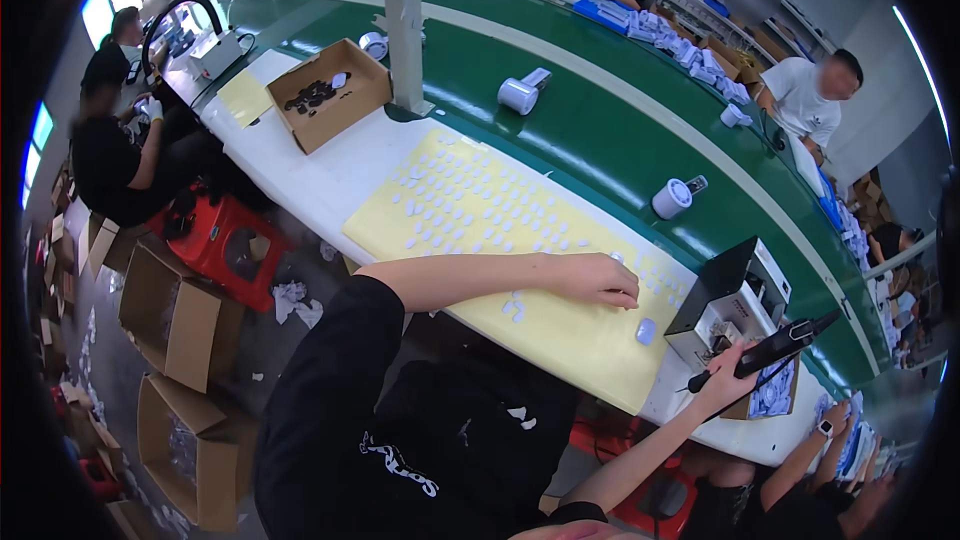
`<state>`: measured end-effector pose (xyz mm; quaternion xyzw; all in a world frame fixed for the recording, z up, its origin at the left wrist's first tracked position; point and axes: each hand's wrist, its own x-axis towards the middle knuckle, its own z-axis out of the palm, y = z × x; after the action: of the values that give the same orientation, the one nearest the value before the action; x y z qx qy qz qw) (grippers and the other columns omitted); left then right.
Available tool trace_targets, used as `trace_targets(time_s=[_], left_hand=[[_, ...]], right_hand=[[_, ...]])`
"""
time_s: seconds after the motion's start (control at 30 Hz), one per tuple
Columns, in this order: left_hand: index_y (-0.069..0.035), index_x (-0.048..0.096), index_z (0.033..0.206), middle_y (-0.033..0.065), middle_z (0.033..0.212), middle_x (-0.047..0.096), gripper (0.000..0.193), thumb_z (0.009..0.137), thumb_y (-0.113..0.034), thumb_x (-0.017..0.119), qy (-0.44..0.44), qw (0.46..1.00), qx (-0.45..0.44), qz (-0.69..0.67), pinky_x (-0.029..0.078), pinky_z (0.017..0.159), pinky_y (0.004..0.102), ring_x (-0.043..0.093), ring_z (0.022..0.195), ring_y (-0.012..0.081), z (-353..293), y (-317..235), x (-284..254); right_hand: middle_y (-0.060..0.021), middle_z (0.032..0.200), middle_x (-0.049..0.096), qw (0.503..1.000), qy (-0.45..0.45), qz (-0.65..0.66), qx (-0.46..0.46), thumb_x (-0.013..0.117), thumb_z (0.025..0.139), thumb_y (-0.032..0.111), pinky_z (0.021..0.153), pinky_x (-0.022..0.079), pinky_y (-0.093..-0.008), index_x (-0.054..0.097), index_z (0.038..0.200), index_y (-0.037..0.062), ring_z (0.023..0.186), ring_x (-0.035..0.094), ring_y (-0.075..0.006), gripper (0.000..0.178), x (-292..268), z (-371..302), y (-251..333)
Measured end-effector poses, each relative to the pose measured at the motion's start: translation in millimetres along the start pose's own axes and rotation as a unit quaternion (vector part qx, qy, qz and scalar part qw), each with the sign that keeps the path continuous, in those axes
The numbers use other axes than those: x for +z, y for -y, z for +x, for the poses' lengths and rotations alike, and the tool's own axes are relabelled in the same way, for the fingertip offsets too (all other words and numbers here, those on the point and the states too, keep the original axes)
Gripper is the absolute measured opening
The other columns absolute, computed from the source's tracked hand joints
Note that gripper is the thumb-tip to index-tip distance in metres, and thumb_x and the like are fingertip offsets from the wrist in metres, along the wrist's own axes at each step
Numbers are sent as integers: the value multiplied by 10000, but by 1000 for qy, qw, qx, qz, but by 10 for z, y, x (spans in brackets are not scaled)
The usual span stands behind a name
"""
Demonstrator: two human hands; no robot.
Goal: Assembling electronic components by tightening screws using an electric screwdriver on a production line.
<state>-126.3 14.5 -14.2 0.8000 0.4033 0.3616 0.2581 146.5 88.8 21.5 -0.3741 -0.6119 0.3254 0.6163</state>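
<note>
Over the yellow sheet (590, 360) my left hand (598, 282) has its fingers curled and pressed together; whatever they may hold is hidden. Just in front of its fingertips lies a rounded white plastic part (646, 331). Rows of small white oval pieces (470, 195) cover the sheet's far side, and a few lie below my left forearm. My right hand (722, 380) is wrapped round a black electric screwdriver (775, 348), its thin bit pointing left toward the sheet. Close beyond that hand stands a black and silver box-shaped screw feeder (735, 300).
A carton of white parts (772, 395) sits beside the feeder. Beyond the table runs a green conveyor (600, 155) carrying white devices (518, 95). A carton with dark pieces (330, 95) stands by a post (405, 30) at the far left. Co-workers sit around; cartons (180, 320) stand on the floor.
</note>
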Motion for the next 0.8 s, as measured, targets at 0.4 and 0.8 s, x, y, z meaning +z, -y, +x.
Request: trace_targets(time_s=[0.4, 0.8], left_hand=[[-27, 585, 900, 105, 884, 595, 251, 915, -257, 485, -9, 997, 57, 53, 446, 754, 390, 573, 842, 292, -147, -65, 19], [-38, 595, 887, 100, 857, 595, 206, 867, -237, 547, 3, 994, 9, 108, 456, 731, 390, 577, 813, 288, -32, -24, -115]], right_hand=[[-9, 524, 429, 1000, 16, 25, 7, 594, 864, 85, 410, 313, -212, 501, 876, -2, 406, 391, -75, 127, -58, -89, -21], [-82, 854, 615, 933, 274, -234, -6, 715, 702, 56, 735, 472, -308, 543, 1033, -3, 794, 596, -226, 378, 297, -381, 314]])
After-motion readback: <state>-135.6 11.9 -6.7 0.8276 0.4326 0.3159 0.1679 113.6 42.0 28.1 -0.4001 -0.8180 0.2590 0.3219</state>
